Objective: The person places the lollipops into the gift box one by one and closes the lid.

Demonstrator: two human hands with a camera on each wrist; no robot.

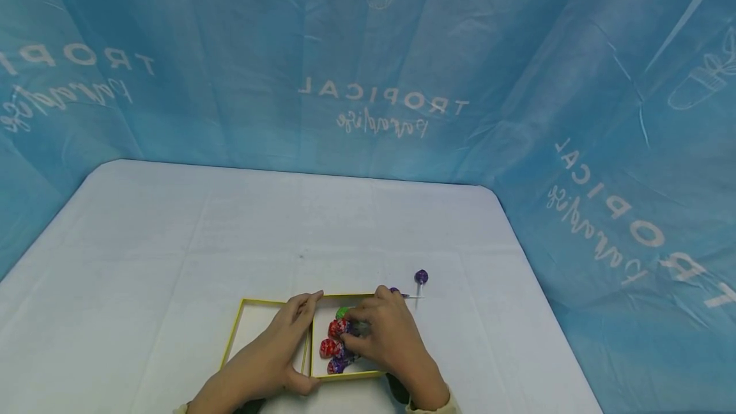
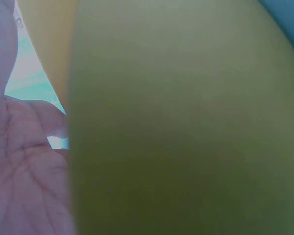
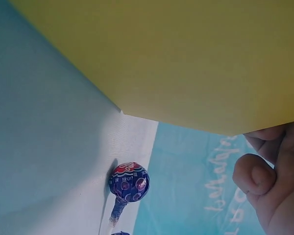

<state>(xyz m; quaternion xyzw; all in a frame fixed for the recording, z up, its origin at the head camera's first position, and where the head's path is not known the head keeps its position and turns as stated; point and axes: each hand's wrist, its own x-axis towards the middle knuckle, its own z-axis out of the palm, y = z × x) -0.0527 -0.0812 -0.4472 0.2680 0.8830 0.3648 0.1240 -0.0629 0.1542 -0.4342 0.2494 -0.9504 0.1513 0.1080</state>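
Note:
A shallow yellow-rimmed box (image 1: 345, 376) with a white inside holds several wrapped lollipops: red ones (image 1: 328, 348), a purple one (image 1: 336, 366) and a green one (image 1: 342, 312). My left hand (image 1: 276, 344) grips the box's left side, thumb at the near corner and fingers at the far one. Over the right part of the box, my right hand (image 1: 382, 328) pinches a lollipop among the others, its thumb and fingertips close around it; the hand hides part of the candy. In the right wrist view the thumb (image 3: 255, 174) shows beside the yellow box wall (image 3: 186, 63).
Left of the box lies a second yellow-rimmed tray (image 1: 232, 331), partly under my left forearm. Beyond the box's far right corner, a purple lollipop (image 1: 421, 276) lies on the white tablecloth (image 1: 259, 229), with another beside my right hand. Blue printed curtains (image 1: 368, 50) surround the table.

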